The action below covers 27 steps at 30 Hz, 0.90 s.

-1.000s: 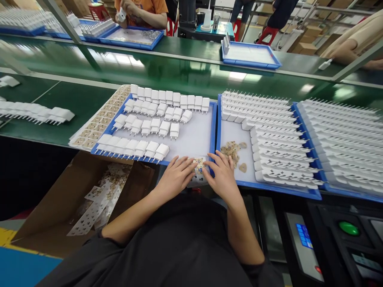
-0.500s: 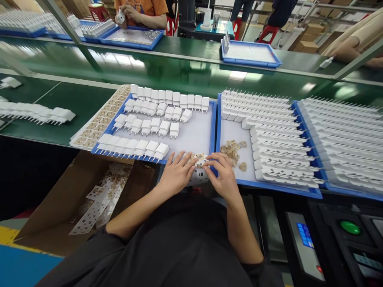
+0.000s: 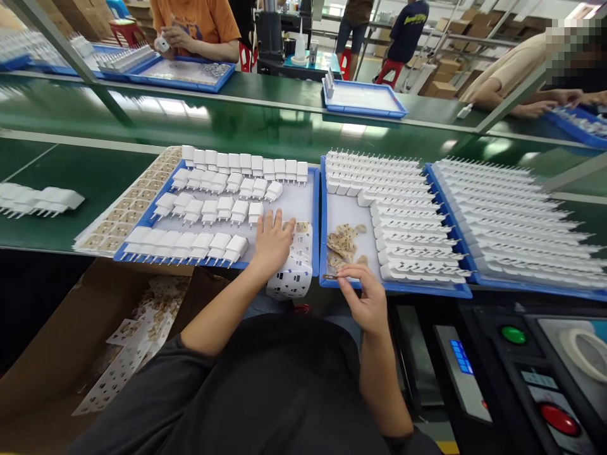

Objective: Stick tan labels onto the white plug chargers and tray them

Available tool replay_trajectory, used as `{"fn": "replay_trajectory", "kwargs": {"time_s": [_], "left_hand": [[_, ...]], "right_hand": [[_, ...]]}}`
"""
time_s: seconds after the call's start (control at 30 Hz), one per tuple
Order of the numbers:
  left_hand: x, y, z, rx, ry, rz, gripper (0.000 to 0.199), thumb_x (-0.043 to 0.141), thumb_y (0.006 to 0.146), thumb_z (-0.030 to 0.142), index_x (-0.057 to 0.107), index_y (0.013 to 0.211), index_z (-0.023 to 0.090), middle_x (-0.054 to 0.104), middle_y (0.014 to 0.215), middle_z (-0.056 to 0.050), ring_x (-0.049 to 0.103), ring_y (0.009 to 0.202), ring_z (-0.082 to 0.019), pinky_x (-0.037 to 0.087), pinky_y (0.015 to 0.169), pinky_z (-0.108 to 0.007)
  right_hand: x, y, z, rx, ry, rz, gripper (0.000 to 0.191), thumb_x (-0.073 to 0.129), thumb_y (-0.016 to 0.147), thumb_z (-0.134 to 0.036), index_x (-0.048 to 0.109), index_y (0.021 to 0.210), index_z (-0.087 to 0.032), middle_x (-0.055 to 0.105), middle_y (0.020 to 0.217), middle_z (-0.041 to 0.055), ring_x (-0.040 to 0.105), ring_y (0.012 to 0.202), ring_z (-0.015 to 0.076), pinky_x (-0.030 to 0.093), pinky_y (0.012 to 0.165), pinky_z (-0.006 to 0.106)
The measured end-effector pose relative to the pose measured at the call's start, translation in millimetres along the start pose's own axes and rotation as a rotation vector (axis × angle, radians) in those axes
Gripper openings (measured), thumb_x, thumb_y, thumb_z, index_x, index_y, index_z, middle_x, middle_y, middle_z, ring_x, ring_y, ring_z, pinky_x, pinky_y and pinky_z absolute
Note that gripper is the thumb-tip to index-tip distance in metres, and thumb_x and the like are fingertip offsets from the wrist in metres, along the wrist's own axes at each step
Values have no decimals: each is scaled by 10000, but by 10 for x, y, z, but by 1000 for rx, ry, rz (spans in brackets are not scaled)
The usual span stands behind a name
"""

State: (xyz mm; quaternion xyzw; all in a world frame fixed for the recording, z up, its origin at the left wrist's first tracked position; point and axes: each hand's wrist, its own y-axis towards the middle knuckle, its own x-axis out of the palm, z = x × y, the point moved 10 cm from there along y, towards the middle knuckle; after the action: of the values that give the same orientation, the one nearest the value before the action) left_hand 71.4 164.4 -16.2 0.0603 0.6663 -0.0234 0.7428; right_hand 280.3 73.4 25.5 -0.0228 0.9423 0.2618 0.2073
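Note:
My left hand (image 3: 274, 243) lies with spread fingers at the top of a patterned white strip (image 3: 296, 262), which hangs over the front edge of the left blue tray (image 3: 315, 208). White plug adapters (image 3: 208, 215) stand in rows in that tray, left of the hand. My right hand (image 3: 363, 291) pinches a small brownish piece (image 3: 331, 277) between thumb and fingers, over the front rim of the middle blue tray (image 3: 403, 289). Just behind it is a pile of small tan pieces (image 3: 342, 241). More white adapters (image 3: 412, 221) fill that tray's right side.
Sticker sheets (image 3: 130, 205) lie left of the trays. A third full tray (image 3: 516, 221) is at the right. Below left is a cardboard box (image 3: 47, 366) with scraps. Control buttons (image 3: 559, 419) sit lower right. People work across the green bench (image 3: 265, 133).
My right hand has moved away from the strip to the middle tray's front rim, now pinching a brownish piece. My left hand has flattened farther up the strip. The view has shifted right.

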Motion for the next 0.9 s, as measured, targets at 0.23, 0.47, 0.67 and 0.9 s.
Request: {"fn": "replay_trajectory", "kwargs": {"time_s": [0.23, 0.47, 0.67, 0.9], "left_hand": [[-21, -182, -77, 55, -3, 122, 436, 419, 1009, 238, 628, 1391, 215, 600, 1470, -165, 492, 1395, -398, 418, 1127, -583], [9, -114, -157, 65, 11, 112, 446, 432, 959, 168, 701, 1295, 281, 608, 1476, -108, 441, 1433, -409, 381, 1131, -616], [-87, 200, -75, 64, 73, 79, 469, 398, 945, 120, 708, 1286, 208, 610, 1455, -161, 443, 1419, -443, 360, 1123, -636], [-544, 938, 1032, 339, -132, 210, 442, 565, 966, 322, 605, 1382, 180, 524, 1514, -187, 402, 1439, -402, 370, 1145, -552]], "right_hand": [[210, -31, -88, -27, 13, -123, 100, 591, 974, -208, 683, 972, -247, 746, 999, 66, 720, 986, 223, 599, 890, 397], [430, -50, -210, -50, 82, -230, 99, 575, 985, -200, 666, 983, -242, 747, 1045, 73, 722, 1016, 204, 596, 911, 360], [455, -109, -244, -48, 124, -245, 93, 573, 988, -205, 661, 977, -234, 746, 1064, 86, 724, 1025, 198, 592, 919, 351], [357, -168, -216, -43, 138, -232, 92, 598, 978, -197, 684, 980, -232, 735, 1061, 74, 711, 1025, 188, 577, 933, 341]]}}
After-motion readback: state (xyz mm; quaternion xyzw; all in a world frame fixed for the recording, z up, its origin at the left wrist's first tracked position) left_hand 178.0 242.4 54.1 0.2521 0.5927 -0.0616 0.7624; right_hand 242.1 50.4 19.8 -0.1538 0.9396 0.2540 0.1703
